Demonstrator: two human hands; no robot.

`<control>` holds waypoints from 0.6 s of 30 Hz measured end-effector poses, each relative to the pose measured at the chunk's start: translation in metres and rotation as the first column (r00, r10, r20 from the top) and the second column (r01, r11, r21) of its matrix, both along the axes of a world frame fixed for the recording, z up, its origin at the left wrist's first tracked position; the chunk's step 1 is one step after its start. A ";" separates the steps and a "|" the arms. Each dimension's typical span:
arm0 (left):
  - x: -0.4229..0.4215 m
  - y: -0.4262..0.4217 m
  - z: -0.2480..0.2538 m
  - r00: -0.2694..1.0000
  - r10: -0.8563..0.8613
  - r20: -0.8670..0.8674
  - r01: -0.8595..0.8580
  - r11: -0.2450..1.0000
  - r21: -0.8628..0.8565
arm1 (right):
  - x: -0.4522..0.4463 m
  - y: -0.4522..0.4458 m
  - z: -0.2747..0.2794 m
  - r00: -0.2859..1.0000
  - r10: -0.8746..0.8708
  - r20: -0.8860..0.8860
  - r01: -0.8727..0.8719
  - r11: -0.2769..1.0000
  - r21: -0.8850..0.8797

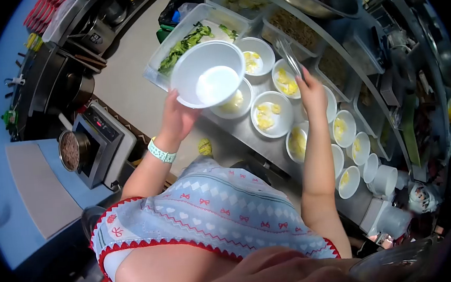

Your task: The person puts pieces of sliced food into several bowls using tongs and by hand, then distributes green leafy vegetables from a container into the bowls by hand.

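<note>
My left hand [177, 118] grips a white plastic bowl [185, 72] by its rim, tilted so that its inside faces me; no food shows in it. In my right hand [311, 90] is a pair of metal tongs [289, 55], pointing away over the bowls, with nothing visible between the tips. Beneath the tongs stands a white bowl [280, 88] with yellow pieces in it. Another such bowl [272, 129] sits nearer to me. The held bowl partly covers a third bowl [242, 113] and the tub of leafy greens [181, 51].
Several more white bowls [347, 182] line the metal counter [224, 128] to the right. Clear tubs of food [291, 30] and a large metal bowl [299, 0] stand along the back. At left, a pot [68, 158] sits beside an induction cooker [97, 132].
</note>
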State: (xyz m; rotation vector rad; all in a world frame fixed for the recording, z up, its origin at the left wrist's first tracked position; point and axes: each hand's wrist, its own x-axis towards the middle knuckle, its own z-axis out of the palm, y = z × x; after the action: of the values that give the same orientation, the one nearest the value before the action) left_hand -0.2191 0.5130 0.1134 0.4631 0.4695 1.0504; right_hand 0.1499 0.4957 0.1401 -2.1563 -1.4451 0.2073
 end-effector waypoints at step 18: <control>-0.197 0.354 -0.041 0.956 0.235 -0.175 -0.206 0.964 0.169 | -0.125 0.564 -0.030 0.617 0.491 0.615 0.118 0.715 -0.689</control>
State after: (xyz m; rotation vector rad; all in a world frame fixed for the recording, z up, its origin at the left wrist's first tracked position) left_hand -0.4164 0.8673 0.0719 0.6613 0.6289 1.2691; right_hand 0.0247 1.0596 0.1097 -2.8605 -2.4285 -0.2031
